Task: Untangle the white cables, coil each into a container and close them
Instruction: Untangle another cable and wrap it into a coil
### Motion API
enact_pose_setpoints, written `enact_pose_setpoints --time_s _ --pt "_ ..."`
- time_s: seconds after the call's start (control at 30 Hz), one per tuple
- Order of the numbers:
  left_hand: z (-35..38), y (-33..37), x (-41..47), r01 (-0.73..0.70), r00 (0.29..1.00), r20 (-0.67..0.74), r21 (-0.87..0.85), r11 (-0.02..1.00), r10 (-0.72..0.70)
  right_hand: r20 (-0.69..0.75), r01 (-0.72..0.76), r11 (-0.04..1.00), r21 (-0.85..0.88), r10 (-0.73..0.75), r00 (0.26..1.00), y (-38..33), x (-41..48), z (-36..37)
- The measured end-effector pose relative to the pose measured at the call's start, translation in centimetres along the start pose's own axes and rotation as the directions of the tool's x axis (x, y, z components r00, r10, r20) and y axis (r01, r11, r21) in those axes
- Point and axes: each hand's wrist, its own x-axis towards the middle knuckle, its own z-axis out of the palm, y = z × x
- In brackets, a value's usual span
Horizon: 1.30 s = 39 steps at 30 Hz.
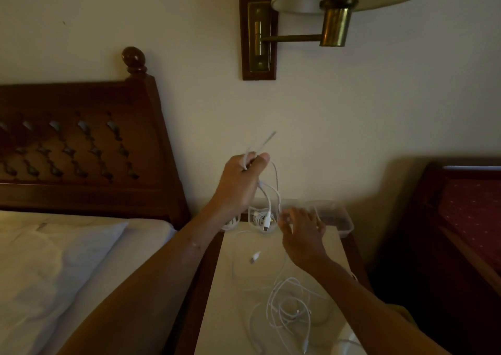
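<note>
One white cable (276,175) hangs from the left hand (240,181), which pinches it above a clear container (273,227); beside that, the right hand (302,230) hovers with fingers spread, holding nothing. Better to feed small loops down slowly. Three containers (344,223) seem visible; the tangle (287,306) behind the right wrist defies counting.

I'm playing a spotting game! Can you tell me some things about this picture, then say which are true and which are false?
1. The left hand holds a thin white cable up in the air. True.
2. The tangled pile of white cables lies on the bed. False: it lies on the pale bedside table.
3. The right hand holds scissors. False: it holds none and is by the clear plastic container.
4. A brass wall lamp with a cream shade hangs above. True.
</note>
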Motion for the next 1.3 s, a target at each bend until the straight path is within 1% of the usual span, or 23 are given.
enact_pose_setpoints --time_s 0.03,0.1,0.17,0.23,0.27,0.3,0.37,0.43,0.5,0.6,0.63,0.7,0.73,0.77,0.83,0.87,0.9,0.93,1.03,1.07,1.17,1.23,1.3 --pt "-0.5 0.6 0.1 -0.005 0.999 -0.047 -0.043 0.999 0.003 0.05 -0.009 1.0 -0.001 0.009 0.999 0.4 0.2 -0.1" --pt "-2.1 1.4 0.5 -0.012 0.988 -0.155 -0.154 0.988 -0.012 0.125 -0.028 0.998 -0.059 0.035 0.992 1.6 0.6 -0.6" --pt "-3.6 1.6 0.8 -0.04 0.976 -0.219 -0.227 0.973 -0.012 0.177 -0.017 0.991 -0.133 0.041 0.983 2.8 0.9 -1.2" --pt "-4.3 1.4 0.8 -0.05 0.972 -0.233 -0.207 0.977 0.0 0.212 -0.03 0.987 -0.158 0.064 0.975 3.3 1.3 -1.8" --pt "-4.3 1.1 0.6 -0.041 0.973 -0.231 -0.148 0.988 0.005 0.197 -0.054 0.989 -0.135 0.081 0.977 3.0 1.6 -2.1" --pt "-4.1 0.7 0.4 -0.027 0.975 -0.222 -0.049 0.998 0.016 0.151 -0.09 0.994 -0.067 0.099 0.983 2.5 1.9 -2.5" --pt "-3.5 -0.7 -0.3 -0.007 0.984 -0.173 0.198 0.98 0.042 0.033 -0.132 0.972 0.196 0.128 0.991 1.5 2.6 -3.5" --pt "-2.9 -2.5 -1.2 0.032 0.987 -0.156 0.346 0.938 0.023 -0.049 -0.116 0.891 0.439 0.152 0.987 0.5 3.2 -4.7" --pt "-2.4 -4.2 -1.9 0.076 0.985 -0.175 0.434 0.897 0.001 -0.069 -0.083 0.796 0.599 0.155 0.986 -0.8 3.6 -6.0" --pt "-1.8 -5.8 -2.5 0.093 0.987 -0.162 0.542 0.835 -0.005 -0.17 0.037 0.776 0.63 0.092 0.981 -2.5 4.5 -7.6" --pt "-1.6 -6.1 -2.6 0.097 0.987 -0.159 0.565 0.819 -0.007 -0.2 0.065 0.733 0.677 0.098 0.975 -3.1 4.8 -8.1" --pt "-1.4 -6.6 -2.7 0.103 0.988 -0.153 0.601 0.792 -0.012 -0.259 0.128 0.588 0.798 0.143 0.955 -4.5 5.4 -9.2" --pt "-1.3 -6.9 -2.7 0.108 0.989 -0.146 0.615 0.781 -0.022 -0.302 0.171 0.571 0.803 0.142 0.943 -4.9 5.6 -9.6" --pt "-1.2 -7.1 -2.7 0.117 0.989 -0.14 0.621 0.775 -0.037 -0.357 0.215 0.621 0.754 0.113 0.927 -5.2 5.8 -9.9" --pt "-1.1 -7.2 -2.6 0.144 0.987 -0.145 0.601 0.786 -0.07 -0.441 0.291 0.787 0.544 -0.027 0.897 -5.4 6.0 -10.2" --pt "-1.2 -7.1 -2.5 0.162 0.983 -0.164 0.58 0.799 -0.08 -0.444 0.304 0.84 0.45 -0.085 0.892 -5.3 6.2 -10.4" --pt "-1.2 -7.1 -2.4 0.184 0.977 -0.196 0.558 0.809 -0.087 -0.433 0.304 0.868 0.393 -0.117 0.894 -5.1 6.4 -10.6" --pt "-1.3 -7.0 -2.3 0.208 0.967 -0.237 0.542 0.814 -0.089 -0.409 0.296 0.875 0.383 -0.126 0.904 -4.8 6.8 -10.9" --pt "-1.8 -6.5 -1.8 0.268 0.932 -0.353 0.516 0.814 -0.083 -0.321 0.284 0.849 0.446 -0.144 0.936 -4.3 7.5 -11.7" --pt "-2.0 -6.3 -1.6 0.278 0.923 -0.377 0.504 0.817 -0.081 -0.314 0.293 0.861 0.415 -0.166 0.935 -4.0 7.5 -11.9" --pt "-2.2 -5.6 -1.2 0.278 0.915 -0.399 0.499 0.821 -0.067 -0.288 0.294 0.93 0.222 -0.225 0.931 -3.7 7.7 -11.7" --pt "-2.1 -5.3 -1.1 0.249 0.926 -0.375 0.528 0.812 -0.041 -0.243 0.221 0.963 0.156 -0.179 0.953 -3.8 7.9 -11.5" --pt "-1.9 -5.2 -1.2 0.229 0.932 -0.361 0.533 0.815 -0.026 -0.127 0.157 0.982 0.105 -0.144 0.982 -3.8 8.1 -11.8"
